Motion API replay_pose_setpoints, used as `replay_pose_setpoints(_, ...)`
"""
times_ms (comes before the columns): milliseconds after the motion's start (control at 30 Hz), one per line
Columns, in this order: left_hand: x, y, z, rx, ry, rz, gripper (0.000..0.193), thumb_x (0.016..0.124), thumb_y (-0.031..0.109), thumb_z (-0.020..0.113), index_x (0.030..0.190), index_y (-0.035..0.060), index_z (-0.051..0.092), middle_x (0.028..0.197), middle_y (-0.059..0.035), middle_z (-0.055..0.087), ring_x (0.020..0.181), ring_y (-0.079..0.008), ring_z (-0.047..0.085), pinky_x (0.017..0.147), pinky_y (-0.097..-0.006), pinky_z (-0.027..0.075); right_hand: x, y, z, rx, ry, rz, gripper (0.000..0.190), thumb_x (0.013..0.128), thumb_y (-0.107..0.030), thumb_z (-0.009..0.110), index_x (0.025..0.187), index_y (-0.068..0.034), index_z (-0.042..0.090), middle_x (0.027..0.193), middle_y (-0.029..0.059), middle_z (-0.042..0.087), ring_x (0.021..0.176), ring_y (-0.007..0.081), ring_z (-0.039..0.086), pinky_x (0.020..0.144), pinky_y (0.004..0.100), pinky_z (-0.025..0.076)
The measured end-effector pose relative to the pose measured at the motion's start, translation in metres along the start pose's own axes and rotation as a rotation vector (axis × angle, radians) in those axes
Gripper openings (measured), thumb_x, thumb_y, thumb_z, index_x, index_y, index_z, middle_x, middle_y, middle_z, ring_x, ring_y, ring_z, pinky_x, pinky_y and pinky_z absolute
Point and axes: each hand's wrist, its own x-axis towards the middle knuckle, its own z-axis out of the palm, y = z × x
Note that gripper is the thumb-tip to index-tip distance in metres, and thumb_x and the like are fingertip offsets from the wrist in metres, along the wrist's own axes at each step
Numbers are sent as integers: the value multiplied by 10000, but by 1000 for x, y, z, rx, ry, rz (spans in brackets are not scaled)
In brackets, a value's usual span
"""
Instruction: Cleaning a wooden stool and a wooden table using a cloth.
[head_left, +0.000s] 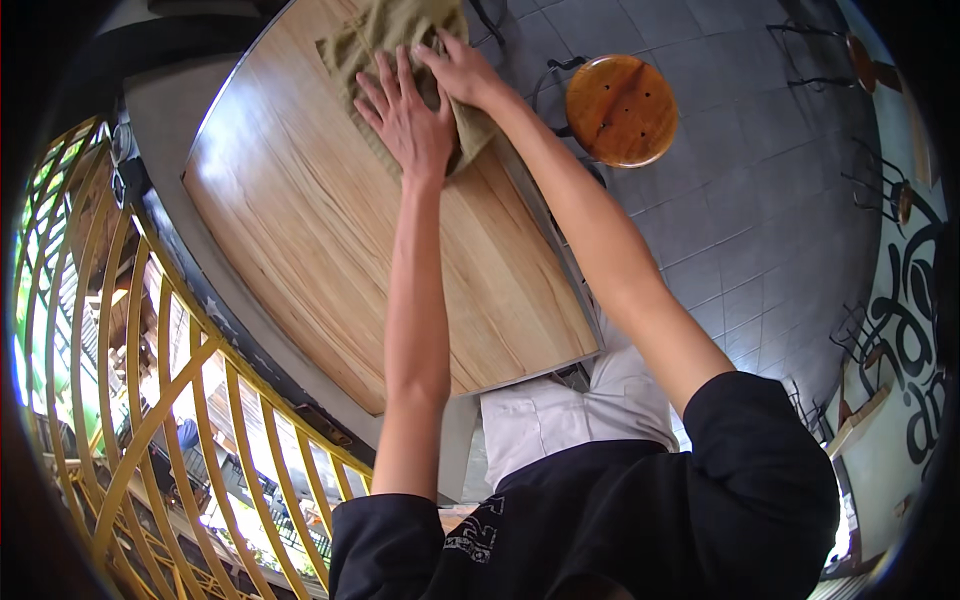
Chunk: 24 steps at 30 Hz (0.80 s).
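Note:
An olive-khaki cloth (478, 131) lies rumpled across the far right part of the wood-grain tabletop (300, 202). Flat on top of it rests my left hand (409, 124), its fingers spread and the palm down. Close beside it, my right hand (463, 73) grips a fold of the cloth near the table's right edge, thumb and forefinger showing; its other fingers are mostly hidden. Both arms stretch forward over the table.
A round wooden stool (622, 110) stands on the grey tiled floor (735, 165), right of the table. Along the left runs a yellow metal railing (157, 390), with a grey ledge (225, 255) between it and the tabletop. More stools (862, 64) line the lettered wall (911, 337).

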Motion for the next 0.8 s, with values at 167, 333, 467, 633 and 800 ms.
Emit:
replay_pose_setpoints(167,-30,-18,-18,19,7,-63,683,983,462,567,1570,135,447,1679,-132,329,1560,-428,216,1269,-559,139,-33,2,14,-19,-7,25,722,963,-437,645,1534,-47,438,1423,267,588,1322,421,563,1080,448,467)
replay_pose_setpoints(333,-181,24,-74,-73,-278,-160,715,960,423,615,1591,145,425,1706,-145,268,1568,-450,192,1261,-593,142,-204,29,-32,-74,-22,-66,772,909,-195,780,1530,50,393,1479,262,529,1363,364,543,1114,420,442)
replay_pose_setpoints(467,-324,62,-95,-134,-439,-223,722,952,525,609,1592,234,448,1713,-98,274,1589,-413,158,1272,-572,112,-331,48,-67,-191,-102,195,833,857,-202,838,1523,38,399,1435,231,571,1318,325,575,1096,419,453)
replay_pose_setpoints(633,-293,44,-89,-156,-382,-257,706,957,540,594,1600,300,428,1711,-38,294,1575,-367,234,1260,-553,182,-277,34,-57,-212,-133,308,952,770,-302,932,1498,43,425,1365,213,620,1212,322,644,1012,407,516)
replay_pose_setpoints(800,-115,-41,-61,-213,-126,-119,726,952,510,593,1591,207,425,1704,-118,279,1566,-419,217,1268,-564,170,-104,-24,6,-682,157,-231,1049,784,-540,852,1535,29,392,1494,318,485,1378,426,503,1129,479,420)
